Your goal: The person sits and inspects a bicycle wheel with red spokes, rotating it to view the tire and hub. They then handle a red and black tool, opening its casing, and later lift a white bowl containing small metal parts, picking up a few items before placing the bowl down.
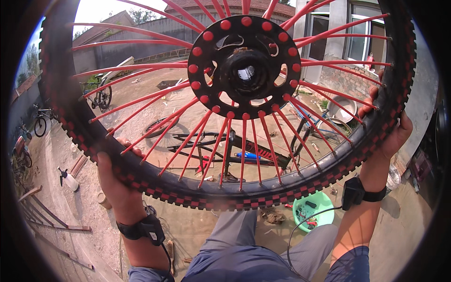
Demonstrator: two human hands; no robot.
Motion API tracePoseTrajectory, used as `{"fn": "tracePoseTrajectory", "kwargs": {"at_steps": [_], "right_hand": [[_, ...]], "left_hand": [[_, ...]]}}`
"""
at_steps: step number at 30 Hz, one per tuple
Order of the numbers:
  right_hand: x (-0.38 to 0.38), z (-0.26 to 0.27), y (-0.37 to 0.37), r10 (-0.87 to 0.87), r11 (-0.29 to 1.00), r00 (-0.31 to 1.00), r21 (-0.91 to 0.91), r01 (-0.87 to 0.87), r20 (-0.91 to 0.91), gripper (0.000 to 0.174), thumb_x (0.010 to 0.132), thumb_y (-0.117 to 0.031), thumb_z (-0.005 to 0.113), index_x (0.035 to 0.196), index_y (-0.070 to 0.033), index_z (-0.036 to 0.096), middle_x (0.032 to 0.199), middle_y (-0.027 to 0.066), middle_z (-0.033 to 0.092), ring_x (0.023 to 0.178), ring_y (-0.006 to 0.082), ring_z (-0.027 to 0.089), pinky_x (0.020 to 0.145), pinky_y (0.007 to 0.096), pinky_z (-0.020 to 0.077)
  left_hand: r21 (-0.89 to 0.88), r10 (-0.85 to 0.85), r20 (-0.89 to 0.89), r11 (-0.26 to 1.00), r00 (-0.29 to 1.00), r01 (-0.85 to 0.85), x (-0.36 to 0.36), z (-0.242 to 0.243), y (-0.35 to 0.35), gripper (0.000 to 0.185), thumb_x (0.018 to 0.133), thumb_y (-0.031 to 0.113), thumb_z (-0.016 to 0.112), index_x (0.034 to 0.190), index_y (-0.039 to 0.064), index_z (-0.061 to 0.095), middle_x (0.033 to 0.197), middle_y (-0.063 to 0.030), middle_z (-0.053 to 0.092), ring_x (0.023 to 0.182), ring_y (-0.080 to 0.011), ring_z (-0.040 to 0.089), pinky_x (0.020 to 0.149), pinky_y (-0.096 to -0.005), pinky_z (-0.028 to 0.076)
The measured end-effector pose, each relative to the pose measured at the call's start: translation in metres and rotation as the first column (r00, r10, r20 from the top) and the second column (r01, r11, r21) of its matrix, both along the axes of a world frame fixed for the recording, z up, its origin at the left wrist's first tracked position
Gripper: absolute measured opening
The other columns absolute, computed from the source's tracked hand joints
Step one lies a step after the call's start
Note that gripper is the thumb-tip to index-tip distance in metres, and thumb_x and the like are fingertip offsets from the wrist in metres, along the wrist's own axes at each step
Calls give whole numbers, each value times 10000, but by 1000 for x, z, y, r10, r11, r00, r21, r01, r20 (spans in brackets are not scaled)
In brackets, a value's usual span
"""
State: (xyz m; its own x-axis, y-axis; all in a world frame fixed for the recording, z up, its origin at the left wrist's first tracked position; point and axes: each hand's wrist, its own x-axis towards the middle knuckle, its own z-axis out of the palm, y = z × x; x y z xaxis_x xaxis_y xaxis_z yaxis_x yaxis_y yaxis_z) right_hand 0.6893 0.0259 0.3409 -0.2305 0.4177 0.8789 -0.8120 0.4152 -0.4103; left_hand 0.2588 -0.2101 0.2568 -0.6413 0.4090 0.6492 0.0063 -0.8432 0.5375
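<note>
A bicycle wheel point(243, 192) with red spokes and a black-and-red checkered tyre is held up in front of me, filling most of the view. Its black hub point(246, 67) with red spoke heads faces the camera. My left hand point(118, 179) grips the lower left of the rim and tyre, thumb on the near side, fingertips showing behind the spokes. On the right, my right hand point(396, 135) grips the tyre and rim, with its fingers curled round the far side. Beyond the spokes, a black bicycle frame point(262, 151) with a blue bottle point(248, 155) lies on the ground.
A green basin point(329, 211) of small parts stands by my legs. Another wheel point(161, 127) lies behind the frame. A spray bottle point(69, 180), a brush point(171, 252) and a metal rack point(53, 227) are at left. A round metal pan point(342, 108) sits near the brick wall.
</note>
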Motion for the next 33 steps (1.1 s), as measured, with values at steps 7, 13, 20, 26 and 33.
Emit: {"fn": "tracePoseTrajectory", "kwargs": {"at_steps": [7, 13, 20, 26, 33], "right_hand": [[2, -2, 5, -60, 998, 998, 1, 60, 2, 797, 928, -462, 520, 1526, 43, 372, 1290, 249, 588, 936, 323, 675, 842, 436, 593], [5, -2, 9, -23, 1000, 999, 10, 23, 37, 811, 935, -457, 515, 1551, 37, 332, 1333, 268, 581, 950, 344, 698, 875, 461, 596], [6, -3, 12, 3, 1000, 1000, 29, -4, 28, 835, 931, -453, 518, 1569, 40, 302, 1332, 264, 576, 968, 339, 687, 894, 482, 585], [1, -3, 9, -36, 999, 999, -13, 36, 2, 882, 913, -453, 547, 1588, 36, 257, 1266, 223, 576, 925, 302, 647, 842, 449, 565], [-2, -6, 8, -88, 996, 996, -18, 88, -3, 897, 910, -473, 570, 1581, 40, 269, 1213, 207, 594, 914, 275, 657, 814, 418, 579]], "left_hand": [[-16, 37, -10, 999, 999, -37, -3, -2, 4, 699, 1010, 518, 587, 1470, 13, 438, 1066, -79, 646, 906, -203, 666, 800, -364, 577], [-7, 29, -12, 1000, 1000, -29, -6, -2, 5, 706, 1011, 522, 583, 1468, 5, 436, 1070, -84, 641, 920, -208, 663, 800, -363, 574], [-3, 56, -8, 998, 998, -56, -4, 0, 4, 612, 1024, 505, 553, 1399, 25, 485, 1069, -107, 646, 900, -213, 684, 764, -350, 589], [26, 92, -61, 996, 994, -91, -5, 4, 6, 672, 1021, 494, 556, 1459, 5, 411, 1039, -122, 653, 858, -215, 699, 724, -337, 597], [36, 80, -74, 996, 994, -77, -6, 7, 4, 761, 979, 514, 629, 1466, -22, 394, 1023, -121, 651, 834, -220, 703, 724, -349, 601]]}}
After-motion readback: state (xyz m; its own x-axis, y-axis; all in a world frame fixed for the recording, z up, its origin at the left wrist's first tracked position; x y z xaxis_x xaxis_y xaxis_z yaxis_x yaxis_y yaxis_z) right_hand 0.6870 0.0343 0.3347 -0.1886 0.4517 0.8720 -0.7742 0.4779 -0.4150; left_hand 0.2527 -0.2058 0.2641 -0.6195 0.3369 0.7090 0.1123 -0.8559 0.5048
